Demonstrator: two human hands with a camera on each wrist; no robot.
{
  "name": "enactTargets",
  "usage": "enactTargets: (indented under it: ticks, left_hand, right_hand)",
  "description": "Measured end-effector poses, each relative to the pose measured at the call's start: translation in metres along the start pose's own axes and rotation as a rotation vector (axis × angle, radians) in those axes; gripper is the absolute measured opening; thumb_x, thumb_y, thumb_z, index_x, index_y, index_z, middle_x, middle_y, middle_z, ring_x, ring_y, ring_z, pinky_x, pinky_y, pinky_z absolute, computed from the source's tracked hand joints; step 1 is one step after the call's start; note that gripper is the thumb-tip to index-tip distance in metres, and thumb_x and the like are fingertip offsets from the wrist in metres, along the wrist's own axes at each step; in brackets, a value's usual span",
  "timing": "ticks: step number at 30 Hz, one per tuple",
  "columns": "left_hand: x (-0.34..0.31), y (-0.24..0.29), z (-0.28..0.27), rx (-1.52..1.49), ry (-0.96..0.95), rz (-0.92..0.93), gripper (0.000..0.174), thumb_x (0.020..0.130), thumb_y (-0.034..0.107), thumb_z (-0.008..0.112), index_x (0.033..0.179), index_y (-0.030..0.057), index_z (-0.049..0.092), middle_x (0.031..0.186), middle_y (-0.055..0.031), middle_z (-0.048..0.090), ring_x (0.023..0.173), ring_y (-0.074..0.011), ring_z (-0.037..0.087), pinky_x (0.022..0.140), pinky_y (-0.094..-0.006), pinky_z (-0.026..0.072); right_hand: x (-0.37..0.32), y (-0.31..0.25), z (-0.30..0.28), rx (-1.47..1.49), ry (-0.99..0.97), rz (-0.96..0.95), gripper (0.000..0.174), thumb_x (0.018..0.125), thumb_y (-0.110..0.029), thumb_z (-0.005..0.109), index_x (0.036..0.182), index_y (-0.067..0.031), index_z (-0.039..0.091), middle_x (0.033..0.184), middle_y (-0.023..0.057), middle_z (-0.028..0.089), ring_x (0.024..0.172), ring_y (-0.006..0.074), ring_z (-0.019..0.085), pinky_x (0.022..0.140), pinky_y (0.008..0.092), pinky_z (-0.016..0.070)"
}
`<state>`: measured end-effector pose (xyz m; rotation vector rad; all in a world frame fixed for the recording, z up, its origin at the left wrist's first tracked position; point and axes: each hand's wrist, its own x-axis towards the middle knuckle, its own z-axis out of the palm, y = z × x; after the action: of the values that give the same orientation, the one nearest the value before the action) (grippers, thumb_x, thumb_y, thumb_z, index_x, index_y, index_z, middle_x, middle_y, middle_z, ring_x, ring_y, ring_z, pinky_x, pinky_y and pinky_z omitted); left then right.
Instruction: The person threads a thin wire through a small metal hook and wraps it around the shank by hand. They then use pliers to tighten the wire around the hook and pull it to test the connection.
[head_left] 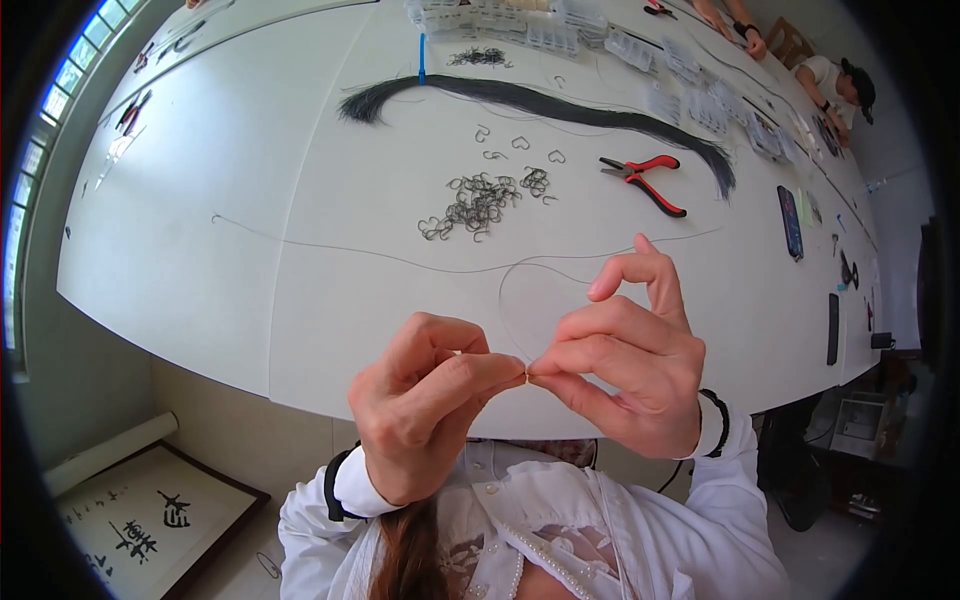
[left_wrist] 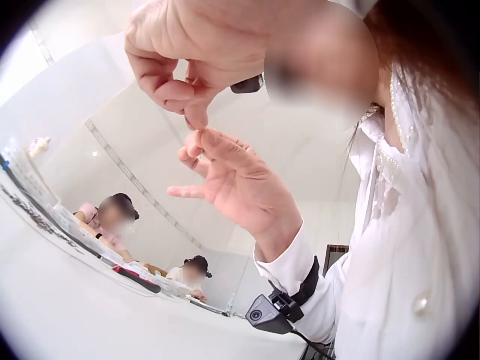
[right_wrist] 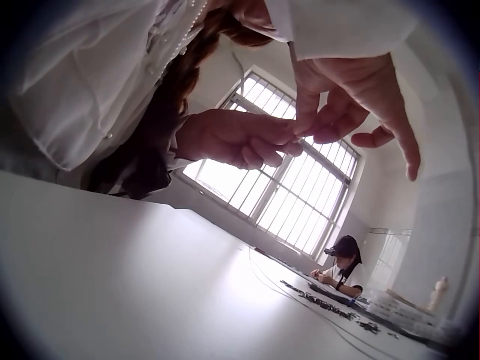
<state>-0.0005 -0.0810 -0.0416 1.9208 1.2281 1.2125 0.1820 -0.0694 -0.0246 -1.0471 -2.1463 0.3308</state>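
Both hands meet fingertip to fingertip above the table's near edge. The left hand (head_left: 420, 405) pinches something tiny between thumb and forefinger; the right hand (head_left: 630, 375) pinches at the same spot, its outer fingers spread. A thin dark wire (head_left: 501, 305) curves up from the pinch in a loop and joins a long strand (head_left: 380, 256) lying across the table. At that strand's left end is a small hook (head_left: 215, 218). The tiny piece is mostly hidden by the fingertips. In the left wrist view the left hand (left_wrist: 199, 49) is above the right hand (left_wrist: 244, 184).
Beyond the hands lie a pile of small dark hooks (head_left: 478, 205), red-handled pliers (head_left: 645, 182), a long black wire bundle (head_left: 530, 98) with a blue tie (head_left: 422, 60), clear plastic boxes (head_left: 550, 38) and a phone (head_left: 790, 222). Other people sit around the table.
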Motion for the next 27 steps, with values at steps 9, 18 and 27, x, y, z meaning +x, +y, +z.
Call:
enactTargets:
  ticks: [9,18,27]
  left_hand:
    - [0.004,-0.021,-0.025,-0.028,0.093,-0.208,0.009,0.073,-0.006,0.068,0.077,0.0024,0.067,0.089,-0.0063,0.059,0.059,-0.0097,0.059,0.045,-0.0205,0.0418]
    - [0.04,-0.119,-0.145,0.174,0.082,-0.62,0.003,0.073,0.003,0.069,0.076,0.0027,0.066,0.059,-0.0017,0.061,0.043,-0.0035,0.042,0.04,-0.0162,0.0293]
    - [0.064,-0.195,-0.184,0.371,0.097,-0.738,0.007,0.07,0.006,0.071,0.069,0.0042,0.065,0.056,-0.0015,0.058,0.045,-0.0064,0.047,0.04,-0.0196,0.0312]
  right_hand:
    - [0.004,0.011,0.001,0.469,-0.213,0.243,0.014,0.073,0.0,0.066,0.081,-0.0039,0.056,0.079,0.0024,0.058,0.078,0.0206,0.053,0.073,0.0271,0.0439]
    - [-0.007,0.04,-0.017,0.177,-0.271,0.435,0.006,0.076,0.001,0.063,0.076,-0.0021,0.059,0.069,0.0057,0.059,0.057,0.0152,0.057,0.052,0.0267,0.0437]
    - [-0.025,0.074,-0.024,-0.166,-0.258,0.434,0.006,0.073,-0.004,0.066,0.077,-0.0036,0.062,0.071,0.0077,0.061,0.058,0.0236,0.058,0.054,0.0311,0.0449]
